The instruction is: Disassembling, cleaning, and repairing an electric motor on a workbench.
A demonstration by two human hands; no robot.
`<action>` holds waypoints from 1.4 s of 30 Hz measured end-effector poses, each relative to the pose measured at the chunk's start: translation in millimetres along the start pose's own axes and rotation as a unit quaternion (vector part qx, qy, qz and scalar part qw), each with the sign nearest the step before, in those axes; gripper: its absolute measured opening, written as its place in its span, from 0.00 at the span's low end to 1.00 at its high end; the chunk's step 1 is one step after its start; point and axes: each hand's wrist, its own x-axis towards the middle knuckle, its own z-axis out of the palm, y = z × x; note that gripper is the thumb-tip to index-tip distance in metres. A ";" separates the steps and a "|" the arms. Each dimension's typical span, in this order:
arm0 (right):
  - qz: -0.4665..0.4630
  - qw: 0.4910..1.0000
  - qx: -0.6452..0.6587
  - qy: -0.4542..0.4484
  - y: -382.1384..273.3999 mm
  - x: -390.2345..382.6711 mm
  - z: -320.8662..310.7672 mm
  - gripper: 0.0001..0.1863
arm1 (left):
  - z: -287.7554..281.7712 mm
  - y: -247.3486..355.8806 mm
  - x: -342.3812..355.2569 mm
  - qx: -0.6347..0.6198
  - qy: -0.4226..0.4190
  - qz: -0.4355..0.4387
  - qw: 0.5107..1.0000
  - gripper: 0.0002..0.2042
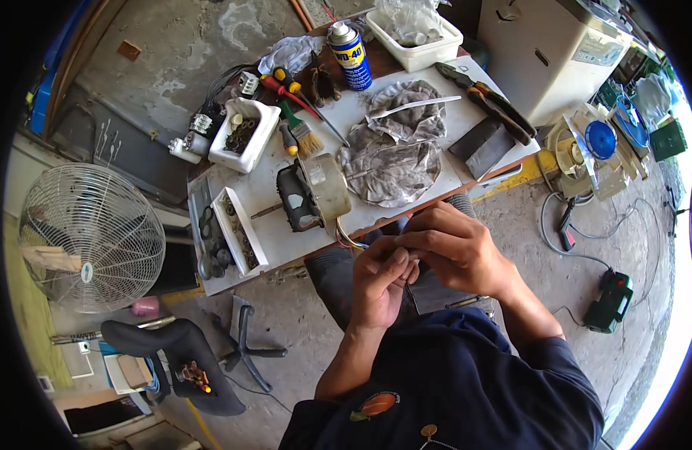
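Observation:
At the near edge of the table lies an electric motor (329, 187) with a metal housing, a black part and a thin shaft pointing left. Thin coloured wires (352, 241) run from it to my hands. My left hand (380, 285) is closed, thumb against fingers, where the wires reach it. Close against it, my right hand (458, 249) pinches with its fingertips; what lies between them is too small and covered to make out. Both hands are just off the table edge, above my lap. Behind the motor is a stained rag (395, 172).
Around the motor lie a paintbrush (308, 141), screwdrivers (286, 90), large pliers (488, 101), a dark block (482, 148) and a spray can (351, 60). White trays (239, 232) of small parts stand left and back. A fan (91, 236) and chair (173, 367) are left; cables (578, 251) cross the floor right.

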 end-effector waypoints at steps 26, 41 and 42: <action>0.290 0.852 0.391 0.195 40.5 -51.5 6.1 0.08 | 14.9 195.4 50.7 0.837 -0.051 0.152 0.523 0.62; 0.234 0.952 -0.192 -0.038 33.0 -31.4 38.3 0.43 | 16.1 178.9 69.9 0.802 -0.024 0.031 0.596 0.46; 0.226 0.953 -0.197 -0.041 35.0 -33.4 41.7 0.45 | 15.1 177.6 68.2 0.783 -0.027 0.030 0.621 0.45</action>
